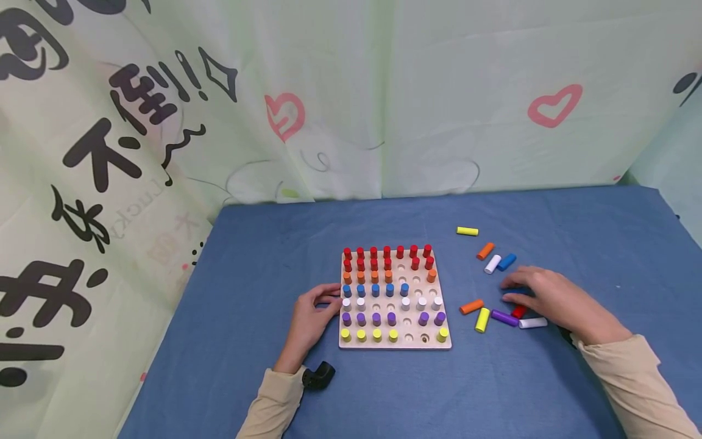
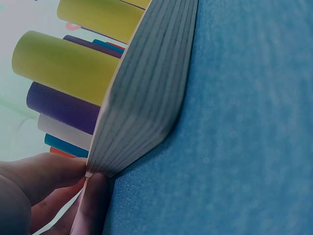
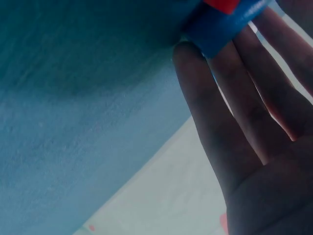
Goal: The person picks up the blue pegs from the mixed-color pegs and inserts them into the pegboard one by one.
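A square wooden pegboard [image 1: 396, 349] carries rows of red, orange, blue, white, purple and yellow pegs, with some bare holes toward its right side. My left hand [image 1: 311, 317] holds the board's left edge; in the left wrist view its thumb [image 2: 54, 171] and a finger lie at the board's side, below the yellow pegs [image 2: 63, 63]. To the right of the board, my right hand [image 1: 554, 302] has a blue peg [image 3: 215, 29] between its thumb and fingertips, low over the cloth. A red peg [image 1: 518, 311] lies just below those fingers.
Loose pegs lie around the right hand: a purple peg [image 1: 504, 317], a white peg [image 1: 533, 323], a yellow peg [image 1: 482, 320] and an orange peg [image 1: 471, 306]. Farther back are several more, including a yellow peg [image 1: 467, 231]. A printed curtain [image 1: 439, 122] hangs behind the blue-covered table [image 1: 263, 256].
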`<action>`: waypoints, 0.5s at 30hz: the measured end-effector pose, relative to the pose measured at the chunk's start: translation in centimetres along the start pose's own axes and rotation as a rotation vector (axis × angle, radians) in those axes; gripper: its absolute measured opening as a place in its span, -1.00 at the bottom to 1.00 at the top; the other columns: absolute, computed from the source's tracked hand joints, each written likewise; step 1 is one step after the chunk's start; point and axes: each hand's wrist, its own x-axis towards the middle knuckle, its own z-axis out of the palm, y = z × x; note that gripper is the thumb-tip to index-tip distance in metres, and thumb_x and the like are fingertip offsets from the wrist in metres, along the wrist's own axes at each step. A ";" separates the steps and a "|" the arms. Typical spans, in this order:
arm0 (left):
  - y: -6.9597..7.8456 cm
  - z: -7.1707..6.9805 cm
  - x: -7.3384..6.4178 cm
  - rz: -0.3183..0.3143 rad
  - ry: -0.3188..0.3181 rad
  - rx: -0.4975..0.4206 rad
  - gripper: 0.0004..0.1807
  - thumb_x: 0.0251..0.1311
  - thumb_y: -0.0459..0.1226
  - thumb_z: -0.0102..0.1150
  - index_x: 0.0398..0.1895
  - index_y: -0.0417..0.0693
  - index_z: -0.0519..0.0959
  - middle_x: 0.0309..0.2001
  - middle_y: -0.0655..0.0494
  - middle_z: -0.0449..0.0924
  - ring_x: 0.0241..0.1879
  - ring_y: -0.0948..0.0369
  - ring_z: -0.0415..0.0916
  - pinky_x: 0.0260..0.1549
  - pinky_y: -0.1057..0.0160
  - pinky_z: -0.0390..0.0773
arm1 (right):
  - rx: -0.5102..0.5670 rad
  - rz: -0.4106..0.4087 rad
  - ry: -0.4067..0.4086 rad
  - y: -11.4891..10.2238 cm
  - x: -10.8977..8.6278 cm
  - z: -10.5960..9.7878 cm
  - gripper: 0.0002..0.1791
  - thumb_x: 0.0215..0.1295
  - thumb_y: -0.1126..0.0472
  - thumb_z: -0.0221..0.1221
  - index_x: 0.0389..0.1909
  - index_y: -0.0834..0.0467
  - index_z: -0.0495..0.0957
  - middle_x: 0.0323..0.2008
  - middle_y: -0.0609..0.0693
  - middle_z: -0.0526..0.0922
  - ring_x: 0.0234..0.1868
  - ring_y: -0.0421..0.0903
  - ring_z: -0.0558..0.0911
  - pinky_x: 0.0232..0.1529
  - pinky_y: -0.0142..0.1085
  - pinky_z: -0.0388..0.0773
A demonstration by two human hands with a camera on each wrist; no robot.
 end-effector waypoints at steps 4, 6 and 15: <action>0.1 0.0 0.0 -0.007 0.000 0.001 -0.67 0.27 -0.24 0.29 0.10 -0.03 0.64 0.02 0.05 0.67 -0.11 0.16 0.62 -0.13 0.18 0.63 | -0.012 -0.009 0.012 0.0 0.1 0.0 -0.81 0.16 0.21 0.39 -0.22 0.18 0.71 -0.26 0.00 0.67 -0.21 0.00 0.65 -0.11 0.05 0.60; 0.1 0.0 0.0 -0.013 0.000 0.005 -0.67 0.27 -0.24 0.29 0.10 -0.02 0.64 0.02 0.06 0.67 -0.11 0.17 0.62 -0.14 0.21 0.63 | -0.017 -0.010 0.010 0.0 0.2 0.0 -0.82 0.17 0.21 0.38 -0.23 0.18 0.72 -0.27 0.00 0.67 -0.21 0.00 0.65 -0.11 0.05 0.60; 0.0 0.0 -0.1 0.011 -0.001 0.013 -0.66 0.26 -0.26 0.29 0.10 -0.04 0.64 0.00 0.06 0.68 -0.12 0.18 0.62 -0.16 0.24 0.63 | -0.026 0.005 0.006 -0.2 0.4 -0.2 -0.81 0.18 0.22 0.37 -0.22 0.20 0.71 -0.24 0.04 0.70 -0.17 0.06 0.66 -0.08 0.09 0.59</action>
